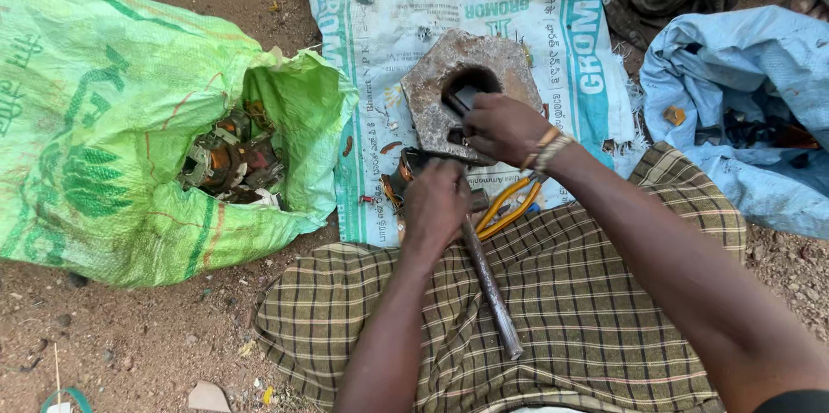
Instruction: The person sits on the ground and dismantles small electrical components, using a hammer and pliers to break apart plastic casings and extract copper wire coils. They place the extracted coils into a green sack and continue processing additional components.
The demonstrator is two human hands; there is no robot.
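The left hand (436, 201) has its fingers clamped on a hammer (490, 288) over the lap; the right hand (501, 126) pinches a small metal piece (465, 98) at the rusty block's (432, 93) hole

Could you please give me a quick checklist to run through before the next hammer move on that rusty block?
1. Left hand closed on the hammer: ok.
2. Right hand steadies a small part at the rusty metal block: ok.
3. Right fingers away from the block's hole: not ok.
4. Block resting on the white sack: ok.
5. Yellow-handled pliers near: ok.
6. Part seated firmly: cannot tell.
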